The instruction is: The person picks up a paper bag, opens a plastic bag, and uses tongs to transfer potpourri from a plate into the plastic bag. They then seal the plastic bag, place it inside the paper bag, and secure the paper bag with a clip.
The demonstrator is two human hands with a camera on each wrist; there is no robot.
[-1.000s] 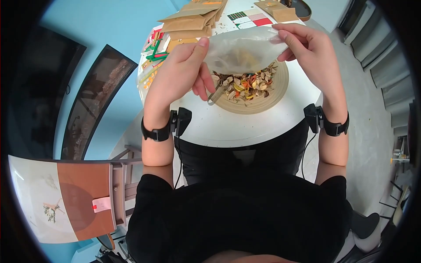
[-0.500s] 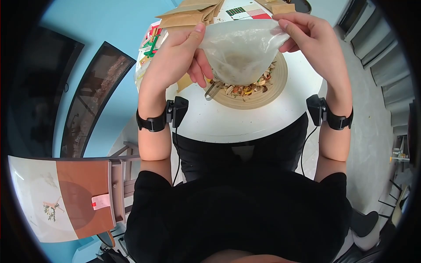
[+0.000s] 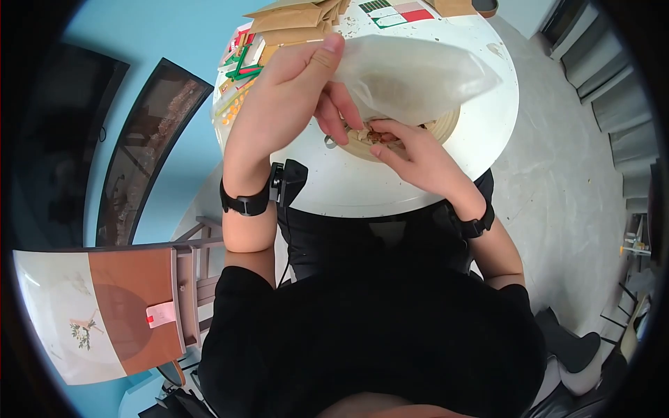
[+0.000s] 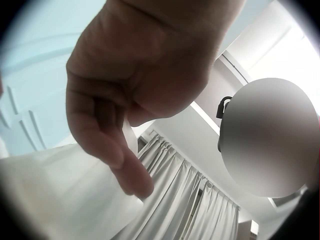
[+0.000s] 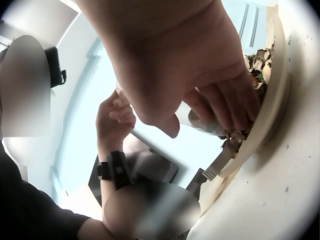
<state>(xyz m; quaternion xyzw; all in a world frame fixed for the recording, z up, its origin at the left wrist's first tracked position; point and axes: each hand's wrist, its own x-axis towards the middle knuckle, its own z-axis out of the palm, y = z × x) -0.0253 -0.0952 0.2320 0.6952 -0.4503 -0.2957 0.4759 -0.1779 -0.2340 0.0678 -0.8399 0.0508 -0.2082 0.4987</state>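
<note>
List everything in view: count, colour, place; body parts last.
Round tabletop: one, white, centre
Round flat plate: one, beige, on the tabletop
Dried plant pieces: many, mostly brown, on the plate
Thin plastic bag: one, translucent white, above the plate
Flat metal strip: one, grey, at the plate's left edge
Flat paper pouches: several, brown, tabletop's far side
Thin plastic pieces: several, green, tabletop's left side
Printed paper sheet: count unclear, red, white and green, far side
Flat rectangular screen: one, black, left wall
Framed picture: one, dark, beside the screen
Fabric curtains: count unclear, grey, right side
Wrist straps: two, black, one per wrist
Left hand: one, bare, holding the bag
Right hand: one, bare, touching the plant pieces
</note>
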